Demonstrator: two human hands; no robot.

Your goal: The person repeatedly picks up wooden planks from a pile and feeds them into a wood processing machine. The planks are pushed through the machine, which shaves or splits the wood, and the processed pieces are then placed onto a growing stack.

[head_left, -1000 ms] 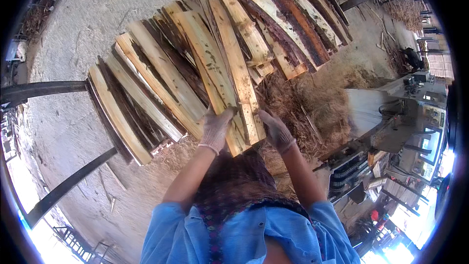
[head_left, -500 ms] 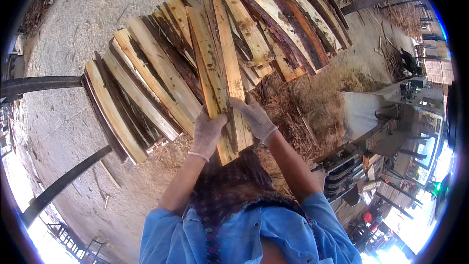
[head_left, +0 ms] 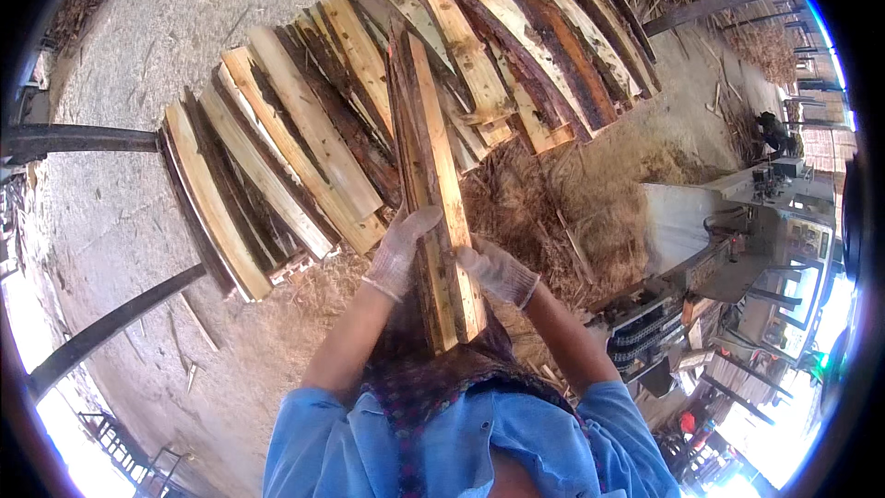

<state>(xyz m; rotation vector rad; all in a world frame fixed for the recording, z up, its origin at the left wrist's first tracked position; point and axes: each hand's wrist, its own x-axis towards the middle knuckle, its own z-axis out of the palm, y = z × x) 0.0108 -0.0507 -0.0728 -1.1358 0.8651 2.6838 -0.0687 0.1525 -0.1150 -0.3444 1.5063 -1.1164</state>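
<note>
Both my gloved hands grip a bundle of long rough wood slabs lifted edge-up toward me. My left hand clasps its left side and my right hand holds its right side near the lower end. Behind it lies a fanned stack of bark-edged slabs on the ground. My blue sleeves and a patterned scarf fill the bottom of the view.
Bark scraps and wood fibre litter the ground right of the stack. A grey saw machine stands at the right. Dark metal beams cross the concrete floor at the left.
The slabs have come off the stack, turned onto their edge and been pulled closer to me. Both hands have slid down to the near end.
</note>
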